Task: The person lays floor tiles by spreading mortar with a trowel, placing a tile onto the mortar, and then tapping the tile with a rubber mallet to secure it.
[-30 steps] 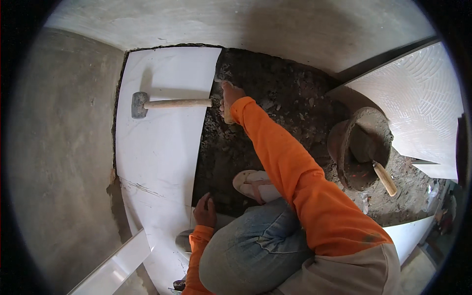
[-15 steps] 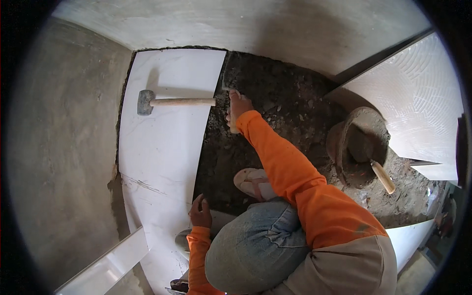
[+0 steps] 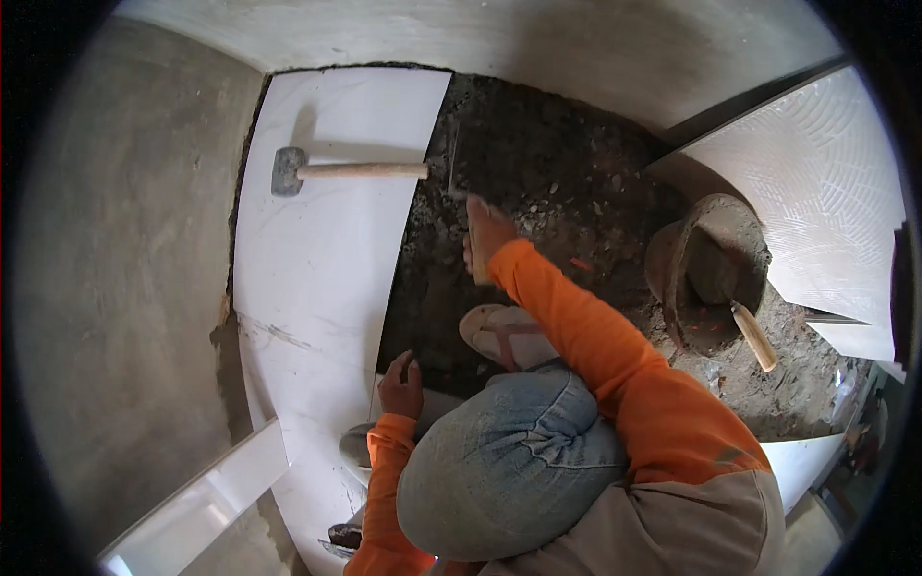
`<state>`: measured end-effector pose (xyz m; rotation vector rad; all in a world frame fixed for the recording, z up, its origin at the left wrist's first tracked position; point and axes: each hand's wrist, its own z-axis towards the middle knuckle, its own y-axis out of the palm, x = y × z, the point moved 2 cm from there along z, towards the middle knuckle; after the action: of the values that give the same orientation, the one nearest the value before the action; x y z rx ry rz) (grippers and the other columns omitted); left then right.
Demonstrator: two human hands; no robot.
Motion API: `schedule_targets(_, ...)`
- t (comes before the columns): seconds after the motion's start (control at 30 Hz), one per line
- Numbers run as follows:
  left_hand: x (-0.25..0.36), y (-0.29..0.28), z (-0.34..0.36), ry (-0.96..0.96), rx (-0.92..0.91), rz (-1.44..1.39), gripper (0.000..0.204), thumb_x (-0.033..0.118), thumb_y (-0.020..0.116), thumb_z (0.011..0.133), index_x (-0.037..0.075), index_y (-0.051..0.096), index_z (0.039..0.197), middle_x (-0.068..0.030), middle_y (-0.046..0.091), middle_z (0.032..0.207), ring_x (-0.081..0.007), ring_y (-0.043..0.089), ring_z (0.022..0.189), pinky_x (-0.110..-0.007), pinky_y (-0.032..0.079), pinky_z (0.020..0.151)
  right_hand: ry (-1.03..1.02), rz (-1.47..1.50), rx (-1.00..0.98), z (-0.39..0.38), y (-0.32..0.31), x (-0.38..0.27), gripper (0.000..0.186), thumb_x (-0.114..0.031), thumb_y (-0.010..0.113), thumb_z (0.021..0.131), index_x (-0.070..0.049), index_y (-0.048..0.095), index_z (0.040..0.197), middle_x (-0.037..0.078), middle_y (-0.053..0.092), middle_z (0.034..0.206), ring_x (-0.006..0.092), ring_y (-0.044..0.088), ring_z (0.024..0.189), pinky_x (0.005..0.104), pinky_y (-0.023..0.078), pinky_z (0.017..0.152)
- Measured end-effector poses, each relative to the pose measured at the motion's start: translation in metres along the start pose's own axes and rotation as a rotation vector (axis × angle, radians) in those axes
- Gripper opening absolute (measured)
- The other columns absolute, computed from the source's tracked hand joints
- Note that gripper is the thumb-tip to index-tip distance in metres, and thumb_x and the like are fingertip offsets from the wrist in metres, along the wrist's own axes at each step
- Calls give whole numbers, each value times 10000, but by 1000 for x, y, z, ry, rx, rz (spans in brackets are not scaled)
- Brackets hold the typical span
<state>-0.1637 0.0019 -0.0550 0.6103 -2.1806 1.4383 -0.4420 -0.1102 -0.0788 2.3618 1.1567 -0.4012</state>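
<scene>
My right hand (image 3: 490, 236) is closed around the pale handle of a trowel (image 3: 457, 173). Its thin dark blade reaches away from me over the dark mortar bed (image 3: 538, 154), close to the long edge of a laid white tile (image 3: 327, 259). My left hand (image 3: 400, 388) is beside that tile's edge, nearer to me, with its fingers loosely bent and nothing visible in them. On the tile lies a rubber mallet (image 3: 288, 172), its wooden handle pointing right and ending just past the edge.
At the right, a mortar bucket (image 3: 667, 278) leans with a wooden-handled trowel (image 3: 754, 336) inside. Beyond it, a large tile (image 3: 816, 182) with combed adhesive rests against the wall. My sandalled foot (image 3: 504, 336) is on the bed. Bare walls (image 3: 125, 240) border the left and far sides.
My right hand has drawn the trowel back toward me and slightly right over the mortar. The whole view has shifted a little. My left hand stays near the tile edge.
</scene>
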Motion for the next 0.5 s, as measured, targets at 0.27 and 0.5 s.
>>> schedule_targets(0.27, -9, -1, -1, 85, 36, 70, 287, 233, 549, 865, 43, 618, 1069, -145, 649, 1007, -289, 634, 925, -354, 493, 814, -54, 12, 23, 31, 30, -14, 364, -481, 492, 882, -130, 464, 976, 62, 485, 657, 202, 484, 496, 402, 437, 467)
schedule_targets(0.5, -7, 6, 0, -29, -46, 37, 288, 240, 557, 857, 45, 624, 1059, -153, 646, 1020, -298, 629, 940, -364, 493, 824, -16, 70, 29, 37, 30, -17, 378, -496, 492, 878, -136, 468, 989, 61, 484, 660, 203, 485, 498, 397, 425, 459)
